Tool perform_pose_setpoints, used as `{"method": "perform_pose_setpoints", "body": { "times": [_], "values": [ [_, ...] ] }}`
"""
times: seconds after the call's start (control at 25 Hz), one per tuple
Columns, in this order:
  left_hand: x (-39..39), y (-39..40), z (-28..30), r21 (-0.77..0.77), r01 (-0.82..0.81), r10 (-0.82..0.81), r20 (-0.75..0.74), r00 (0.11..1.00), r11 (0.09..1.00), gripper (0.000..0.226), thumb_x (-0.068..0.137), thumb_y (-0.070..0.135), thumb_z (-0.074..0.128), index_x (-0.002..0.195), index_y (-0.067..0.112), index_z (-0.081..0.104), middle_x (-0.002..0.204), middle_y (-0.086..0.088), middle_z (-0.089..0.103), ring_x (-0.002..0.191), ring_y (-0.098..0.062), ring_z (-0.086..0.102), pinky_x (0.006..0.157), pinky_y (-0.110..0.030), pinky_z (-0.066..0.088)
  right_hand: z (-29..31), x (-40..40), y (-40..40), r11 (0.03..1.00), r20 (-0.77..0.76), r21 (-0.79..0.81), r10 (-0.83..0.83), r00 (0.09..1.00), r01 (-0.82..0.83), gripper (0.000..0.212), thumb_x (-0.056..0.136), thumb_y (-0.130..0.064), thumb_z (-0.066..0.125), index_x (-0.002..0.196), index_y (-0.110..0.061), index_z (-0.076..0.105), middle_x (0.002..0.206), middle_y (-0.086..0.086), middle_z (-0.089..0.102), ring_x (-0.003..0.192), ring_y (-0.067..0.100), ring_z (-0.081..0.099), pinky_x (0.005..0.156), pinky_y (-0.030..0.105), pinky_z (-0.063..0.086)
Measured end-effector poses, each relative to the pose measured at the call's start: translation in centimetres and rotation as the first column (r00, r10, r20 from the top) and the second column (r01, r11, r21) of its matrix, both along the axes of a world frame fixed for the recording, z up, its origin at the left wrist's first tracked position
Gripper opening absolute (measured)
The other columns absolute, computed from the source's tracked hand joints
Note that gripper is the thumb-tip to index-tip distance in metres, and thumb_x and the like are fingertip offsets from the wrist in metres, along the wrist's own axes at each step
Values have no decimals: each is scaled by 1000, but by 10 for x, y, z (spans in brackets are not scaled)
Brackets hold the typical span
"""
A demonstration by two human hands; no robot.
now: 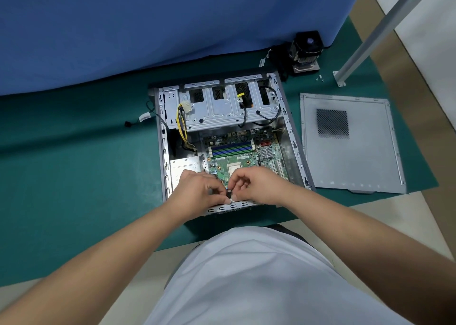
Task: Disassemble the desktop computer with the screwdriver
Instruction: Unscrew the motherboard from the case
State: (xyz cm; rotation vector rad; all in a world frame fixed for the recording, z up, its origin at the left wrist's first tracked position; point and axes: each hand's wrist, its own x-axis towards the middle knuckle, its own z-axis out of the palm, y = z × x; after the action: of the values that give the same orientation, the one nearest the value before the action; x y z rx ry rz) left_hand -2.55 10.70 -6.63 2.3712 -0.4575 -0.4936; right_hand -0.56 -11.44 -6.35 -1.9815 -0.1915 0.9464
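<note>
Head view: the opened desktop computer [222, 139] lies flat at the middle of the green surface [74, 176], long axis running near to far, drive bays at the far end. At its near edge the left hand [197, 188] and right hand [254, 184] both pinch a small black connector [229, 194]. No writing is legible

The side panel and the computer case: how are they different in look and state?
The side panel lies flat and apart, right of the computer case, a plain grey sheet with one dark mesh vent. The computer case lies open, showing a green motherboard, cables and drive bays, with both hands at its near edge. Both are grey metal, resting on the green mat.
</note>
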Motion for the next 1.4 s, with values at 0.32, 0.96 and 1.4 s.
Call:
{"method": "perform_pose_setpoints", "body": {
  "times": [0.32,0.96,1.4],
  "values": [
    [2,6,3,56,64,-60,-67,996,996,29,72,68,74,81,40,69,80,25,64,91,3,55,95,-29,25,-3,6,-12,997,-3,-14,70,998,-71,10,82,-29,86,89,-31,79,85,-12,76,73,-2,66,65,13,49],
    [58,-49,4,-4,-525,437,-548,713,851,20,99,33,65,114,20,65,113,3,66,103,-18,63,86,-30,50,-29,69,-29,790,119,-605,-36,992,101,16,98,-28,65,101,-13,69,98,3,70,86,16,64,74,25,44],
    [52,-76,-52,209,-588,533,-714,454,781,51,97,30,63,142,11,49,142,-10,54,126,-29,52,99,-37,44,-66,56,-14,632,67,-769,-65,996,93,3,91,-8,66,90,-9,64,87,8,65,84,26,68,76,38,62]
  ]
}}
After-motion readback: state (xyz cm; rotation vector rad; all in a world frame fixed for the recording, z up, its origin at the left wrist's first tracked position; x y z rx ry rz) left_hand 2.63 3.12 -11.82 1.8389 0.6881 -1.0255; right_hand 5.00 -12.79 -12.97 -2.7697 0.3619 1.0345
